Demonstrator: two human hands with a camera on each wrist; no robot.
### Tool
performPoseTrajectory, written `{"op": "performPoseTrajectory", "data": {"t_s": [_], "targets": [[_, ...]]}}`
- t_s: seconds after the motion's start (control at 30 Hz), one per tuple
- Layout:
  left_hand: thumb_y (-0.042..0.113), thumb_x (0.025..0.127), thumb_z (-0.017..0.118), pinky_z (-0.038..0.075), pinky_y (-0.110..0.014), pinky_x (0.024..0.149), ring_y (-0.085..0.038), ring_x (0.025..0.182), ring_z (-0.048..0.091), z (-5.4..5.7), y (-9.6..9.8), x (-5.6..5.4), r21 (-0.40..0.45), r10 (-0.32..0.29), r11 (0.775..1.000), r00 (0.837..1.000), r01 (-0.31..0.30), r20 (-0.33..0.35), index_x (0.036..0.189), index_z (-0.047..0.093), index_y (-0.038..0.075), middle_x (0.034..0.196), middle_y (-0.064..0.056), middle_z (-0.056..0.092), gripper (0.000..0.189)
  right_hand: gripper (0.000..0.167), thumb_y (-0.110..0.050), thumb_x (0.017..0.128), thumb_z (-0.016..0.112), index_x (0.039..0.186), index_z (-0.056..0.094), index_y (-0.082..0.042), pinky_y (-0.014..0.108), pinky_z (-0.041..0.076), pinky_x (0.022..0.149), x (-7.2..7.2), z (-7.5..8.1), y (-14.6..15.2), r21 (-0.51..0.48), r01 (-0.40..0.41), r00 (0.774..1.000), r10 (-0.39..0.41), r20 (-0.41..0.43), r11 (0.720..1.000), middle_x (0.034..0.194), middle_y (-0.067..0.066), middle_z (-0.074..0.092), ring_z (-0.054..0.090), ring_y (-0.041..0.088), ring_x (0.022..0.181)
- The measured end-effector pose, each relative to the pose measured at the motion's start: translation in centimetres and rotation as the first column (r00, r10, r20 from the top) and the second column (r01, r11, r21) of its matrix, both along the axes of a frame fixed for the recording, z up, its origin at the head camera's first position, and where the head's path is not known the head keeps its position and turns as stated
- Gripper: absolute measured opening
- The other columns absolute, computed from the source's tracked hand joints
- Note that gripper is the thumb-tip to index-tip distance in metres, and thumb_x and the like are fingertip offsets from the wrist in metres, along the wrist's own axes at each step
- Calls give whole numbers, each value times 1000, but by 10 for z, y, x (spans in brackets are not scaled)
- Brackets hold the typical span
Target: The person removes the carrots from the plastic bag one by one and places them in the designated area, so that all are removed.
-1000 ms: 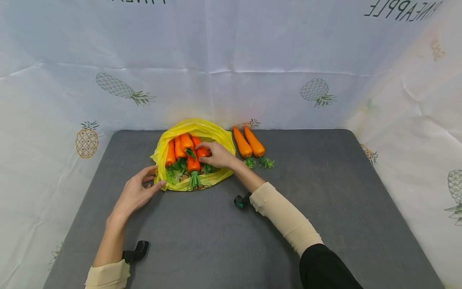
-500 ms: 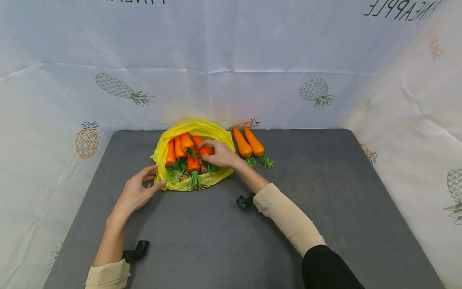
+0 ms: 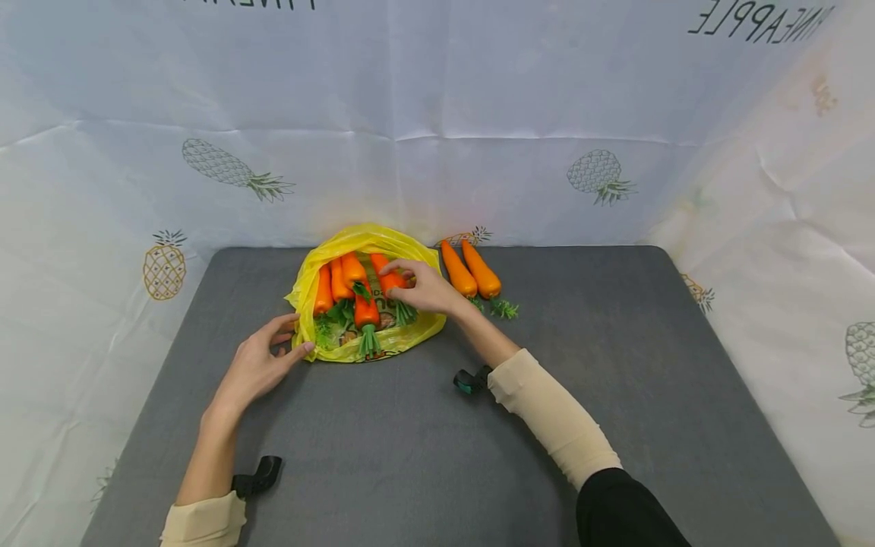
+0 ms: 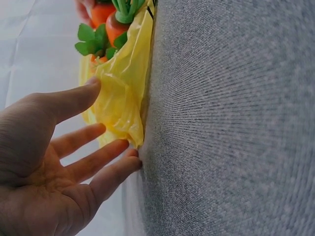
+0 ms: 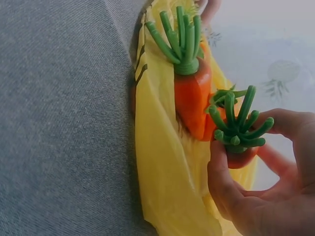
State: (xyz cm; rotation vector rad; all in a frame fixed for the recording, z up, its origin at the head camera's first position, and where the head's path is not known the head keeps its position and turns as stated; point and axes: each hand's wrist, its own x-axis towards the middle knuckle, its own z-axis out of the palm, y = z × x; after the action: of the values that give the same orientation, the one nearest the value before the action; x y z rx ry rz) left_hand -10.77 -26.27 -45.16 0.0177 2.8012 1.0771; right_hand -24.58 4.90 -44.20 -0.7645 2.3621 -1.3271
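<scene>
Since a second ago, my right hand (image 3: 428, 292) and the orange-red carrot (image 3: 388, 281) in it have shifted a little rightward in the head view, baring more dark print inside the bag; my left hand (image 3: 262, 361) keeps its place.

White pineapple-print cloth (image 3: 444, 83) fills the upper part of the head view and runs down both sides. Below it spreads the grey tabletop (image 3: 636, 395). Near its far edge, left of centre, the yellow plastic bag (image 3: 383, 235) lies with its mouth open toward me.

At lower right, a black sleeve (image 3: 618, 505) meets a cream cuff (image 3: 550, 414) on my right arm. My left fingers are loose and spread, thumb and fingertips against the bag's left edge, grasping nothing. My right thumb and fingers pinch the orange-red carrot near its green stem tuft, within the bag mouth's right side.

Two loose orange carrots (image 3: 459, 271) lie side by side just right of the bag, leafy ends toward me. Inside, three orange carrots (image 3: 339, 281) cluster at left, and a redder carrot (image 3: 367, 311) sits at the middle, stems toward me. Smallest is the black wrist device (image 3: 472, 381) beside my right forearm.
</scene>
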Motion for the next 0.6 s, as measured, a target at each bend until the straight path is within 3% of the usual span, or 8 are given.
{"op": "performPoseTrajectory", "data": {"t_s": [0.23,0.6], "targets": [[43,107,70,52,-70,108,-57,140,57,1,0,0,-11,2,1000,1000,-2,13,165,42,4,157,-35,53,76,39,-19,106,67,144,67,-12,42,53,95,4,6,3,-7,-53,999,53,-2,999,155,11,61,60,34,136],[43,107,70,52,-70,109,-57,140,56,1,1,0,-11,5,1000,1000,-4,19,165,42,3,157,-35,54,76,39,-17,106,67,144,66,-7,32,52,87,15,19,10,2,-156,987,156,-26,988,147,12,65,64,29,119]]}}
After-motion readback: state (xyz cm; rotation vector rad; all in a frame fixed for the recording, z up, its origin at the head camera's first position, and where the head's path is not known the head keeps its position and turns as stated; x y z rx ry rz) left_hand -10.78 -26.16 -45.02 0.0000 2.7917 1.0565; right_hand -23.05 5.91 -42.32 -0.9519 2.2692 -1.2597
